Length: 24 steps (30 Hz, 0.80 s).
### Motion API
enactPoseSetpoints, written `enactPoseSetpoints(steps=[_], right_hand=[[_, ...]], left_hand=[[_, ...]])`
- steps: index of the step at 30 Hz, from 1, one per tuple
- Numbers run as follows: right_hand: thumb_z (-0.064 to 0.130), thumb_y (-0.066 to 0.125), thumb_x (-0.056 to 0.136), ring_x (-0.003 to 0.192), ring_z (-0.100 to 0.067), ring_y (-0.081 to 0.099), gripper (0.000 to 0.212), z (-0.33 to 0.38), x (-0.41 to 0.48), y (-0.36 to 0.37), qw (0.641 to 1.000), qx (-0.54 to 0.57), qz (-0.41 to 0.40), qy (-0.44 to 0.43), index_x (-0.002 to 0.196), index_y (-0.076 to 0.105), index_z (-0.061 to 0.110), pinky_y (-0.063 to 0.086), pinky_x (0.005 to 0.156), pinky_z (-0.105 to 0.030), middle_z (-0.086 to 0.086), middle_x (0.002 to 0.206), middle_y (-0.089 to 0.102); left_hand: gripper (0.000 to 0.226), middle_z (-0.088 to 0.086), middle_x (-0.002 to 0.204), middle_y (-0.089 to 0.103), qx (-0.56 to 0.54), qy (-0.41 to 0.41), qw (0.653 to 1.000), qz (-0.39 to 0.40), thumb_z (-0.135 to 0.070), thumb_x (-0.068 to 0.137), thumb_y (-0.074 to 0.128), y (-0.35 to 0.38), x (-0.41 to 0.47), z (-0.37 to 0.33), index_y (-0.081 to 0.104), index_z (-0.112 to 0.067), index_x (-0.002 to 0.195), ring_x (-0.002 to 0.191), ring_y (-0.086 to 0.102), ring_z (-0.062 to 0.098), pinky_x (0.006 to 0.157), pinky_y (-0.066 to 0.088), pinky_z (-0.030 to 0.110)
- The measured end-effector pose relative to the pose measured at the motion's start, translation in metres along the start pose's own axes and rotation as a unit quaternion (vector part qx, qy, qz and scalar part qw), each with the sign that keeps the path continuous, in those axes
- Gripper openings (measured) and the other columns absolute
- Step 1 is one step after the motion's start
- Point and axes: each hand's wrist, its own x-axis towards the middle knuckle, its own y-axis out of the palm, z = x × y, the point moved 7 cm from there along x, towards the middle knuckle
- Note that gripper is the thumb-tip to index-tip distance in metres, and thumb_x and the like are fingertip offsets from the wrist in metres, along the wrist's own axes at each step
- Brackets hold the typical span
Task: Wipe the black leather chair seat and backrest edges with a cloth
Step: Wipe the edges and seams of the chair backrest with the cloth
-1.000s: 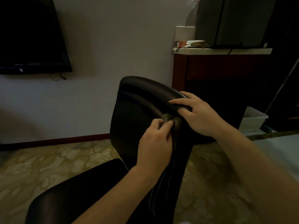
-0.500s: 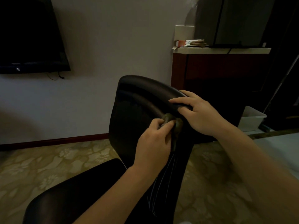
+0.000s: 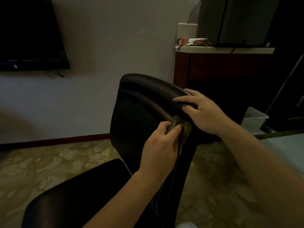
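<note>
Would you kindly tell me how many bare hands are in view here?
2. The left hand grips the crumpled olive cloth against the black leather backrest; the right hand rests on its top edge.

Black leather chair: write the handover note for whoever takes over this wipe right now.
The left hand grips the bunched cloth, pressing it on the backrest at its near edge, just below the top rim.
The right hand rests on the top rim, fingers laid over it, steadying the chair.
The seat lies low left; neither hand touches it.
Done: cannot tell which parts are wiped.
Left: carry the cloth along the remaining backrest edges, then probably the seat.
</note>
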Motion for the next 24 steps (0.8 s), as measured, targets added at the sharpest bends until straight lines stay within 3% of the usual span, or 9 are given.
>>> enactPoseSetpoints(steps=[4, 8, 12, 16, 20, 24], right_hand=[[0.024, 0.048, 0.100, 0.135, -0.008, 0.033, 0.030, -0.001, 0.000, 0.002, 1.000, 0.000, 0.004, 0.001, 0.120, 0.064, 0.040, 0.023, 0.084, -0.004, 0.018, 0.150, 0.032], [0.024, 0.048, 0.100, 0.135, -0.009, 0.034, 0.030, 0.000, 0.000, 0.001, 1.000, -0.003, 0.000, -0.003, 0.120, 0.065, 0.039, 0.029, 0.101, -0.019, 0.017, 0.149, 0.033], [0.024, 0.049, 0.099, 0.136, -0.011, 0.035, 0.030, -0.002, 0.001, 0.001, 1.000, -0.011, -0.008, -0.004, 0.119, 0.065, 0.041, 0.032, 0.109, -0.028, 0.015, 0.149, 0.034], [0.024, 0.048, 0.099, 0.136, -0.011, 0.034, 0.031, -0.003, 0.001, 0.003, 1.000, -0.005, -0.004, -0.001, 0.119, 0.064, 0.041, 0.030, 0.101, -0.022, 0.016, 0.150, 0.033], [0.023, 0.049, 0.099, 0.135, -0.010, 0.035, 0.030, -0.002, 0.001, 0.002, 1.000, 0.000, -0.002, -0.002, 0.119, 0.065, 0.040, 0.029, 0.101, -0.021, 0.016, 0.149, 0.034], [0.022, 0.049, 0.099, 0.133, -0.008, 0.036, 0.031, -0.003, 0.000, 0.001, 1.000, 0.000, -0.015, -0.003, 0.119, 0.065, 0.039, 0.029, 0.102, -0.020, 0.016, 0.148, 0.036]], left_hand=[[0.036, 0.001, 0.125, 0.057, 0.023, 0.019, 1.000, 0.010, -0.026, 0.100, 0.047, -0.008, 0.008, 0.013, 0.060, -0.021, 0.133, 0.086, 0.059, 0.011, 0.070, 0.052, 0.023], [0.035, -0.005, 0.124, 0.055, 0.004, -0.016, 1.000, -0.001, -0.026, 0.101, 0.051, -0.009, 0.019, 0.022, 0.059, -0.025, 0.135, 0.090, 0.055, 0.006, 0.074, 0.050, 0.019], [0.036, -0.002, 0.127, 0.052, -0.019, 0.014, 1.000, 0.008, -0.029, 0.100, 0.047, -0.006, 0.012, 0.014, 0.060, -0.022, 0.133, 0.092, 0.053, 0.004, 0.076, 0.048, 0.015], [0.041, 0.001, 0.130, 0.053, -0.014, 0.079, 0.995, 0.058, -0.035, 0.099, 0.040, -0.009, 0.005, 0.008, 0.060, -0.023, 0.133, 0.098, 0.057, 0.010, 0.079, 0.051, 0.021], [0.042, -0.005, 0.131, 0.053, -0.009, 0.063, 0.996, 0.068, -0.037, 0.096, 0.040, -0.017, 0.024, 0.023, 0.059, -0.030, 0.133, 0.101, 0.056, 0.008, 0.084, 0.053, 0.028], [0.039, -0.003, 0.130, 0.052, -0.011, 0.074, 0.996, 0.053, -0.033, 0.099, 0.042, -0.009, 0.017, 0.015, 0.060, -0.026, 0.132, 0.098, 0.058, 0.009, 0.082, 0.053, 0.024]])
